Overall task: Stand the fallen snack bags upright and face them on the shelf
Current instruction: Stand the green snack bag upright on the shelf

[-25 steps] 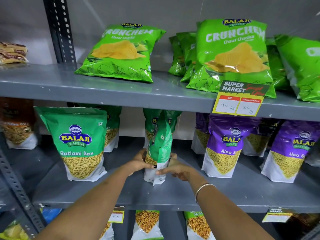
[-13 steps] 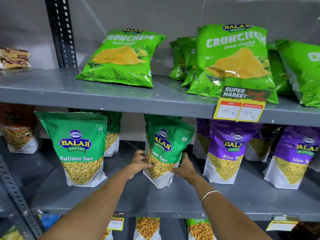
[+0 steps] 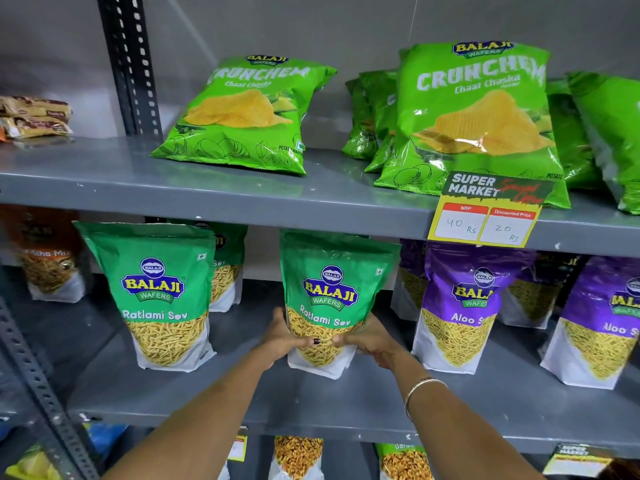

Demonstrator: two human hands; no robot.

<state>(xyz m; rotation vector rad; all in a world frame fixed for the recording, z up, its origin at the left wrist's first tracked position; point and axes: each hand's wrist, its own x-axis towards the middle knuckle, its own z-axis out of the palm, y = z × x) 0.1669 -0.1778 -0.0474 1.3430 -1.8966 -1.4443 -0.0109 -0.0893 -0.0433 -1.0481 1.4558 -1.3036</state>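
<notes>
A green Ratlami Sev bag (image 3: 334, 289) stands upright on the middle shelf (image 3: 311, 407), its printed front turned to me. My left hand (image 3: 282, 336) grips its lower left side and my right hand (image 3: 369, 339) its lower right side, thumbs meeting across the front. A second Ratlami Sev bag (image 3: 156, 292) stands upright to the left, with another one (image 3: 225, 268) behind it. Purple Aloo Sev bags (image 3: 464, 306) stand upright to the right. On the top shelf, a green Crunchem chip bag (image 3: 242, 112) lies tilted back, and another Crunchem bag (image 3: 478, 116) leans in front of more green bags.
A price tag (image 3: 485, 216) hangs from the top shelf edge at right. An orange-brown bag (image 3: 48, 258) stands far left on the middle shelf. Small brown packets (image 3: 34, 116) lie at top left. A perforated steel upright (image 3: 128, 64) divides the shelving. More bags sit below.
The bag in my hands was side-on a second ago; it has been turned so its front faces me and set upright on the shelf. My thumbs have closed across its front.
</notes>
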